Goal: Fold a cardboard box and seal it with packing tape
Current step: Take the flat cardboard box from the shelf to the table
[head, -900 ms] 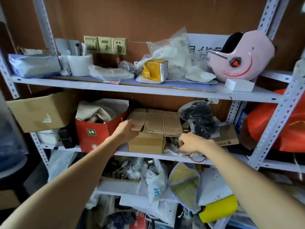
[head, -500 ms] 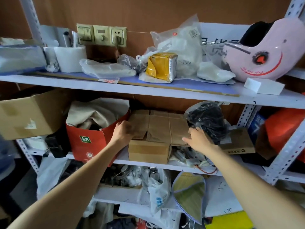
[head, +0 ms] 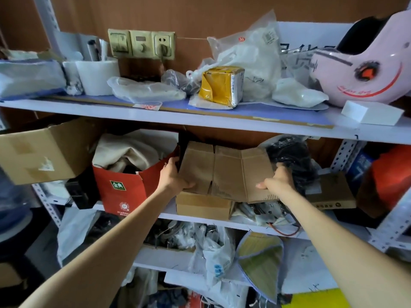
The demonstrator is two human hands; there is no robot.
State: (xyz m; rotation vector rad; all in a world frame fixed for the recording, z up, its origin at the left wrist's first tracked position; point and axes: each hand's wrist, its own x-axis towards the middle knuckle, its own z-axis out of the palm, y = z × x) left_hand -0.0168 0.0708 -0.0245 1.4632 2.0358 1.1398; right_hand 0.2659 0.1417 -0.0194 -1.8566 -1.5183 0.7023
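Head camera view, looking into a cluttered white metal rack. The person reaches forward with both bare arms to the middle shelf (head: 138, 211). The left hand (head: 175, 176) grips the left edge of a flattened cardboard box (head: 224, 170), fingers curled behind the edge and thumb on the front face. The right hand (head: 277, 182) clamps the right edge the same way, thumb on top. The hands are well apart, one at each end of the sheet. The flattened box is plain brown corrugated board, matte and stiff, creased into panels with slit flaps. It sits tilted, its near edge over a small closed carton (head: 203, 204) of the same brown board. A glossy red paper bag (head: 124, 190) stuffed with pale cloth stands just to its left. A crinkled black plastic bag (head: 293, 158) presses against its right side. On the upper shelf (head: 200, 117) are soft clear plastic bags, a shiny yellow wrapped packet (head: 220, 87) and a smooth pink helmet (head: 360, 70). This looks like the very first step, fetching the box, with no folding or sealing done. No packing tape is visible. The next move likely calls for drawing the sheet out level between the two bags without snagging them, then opening it into shape.
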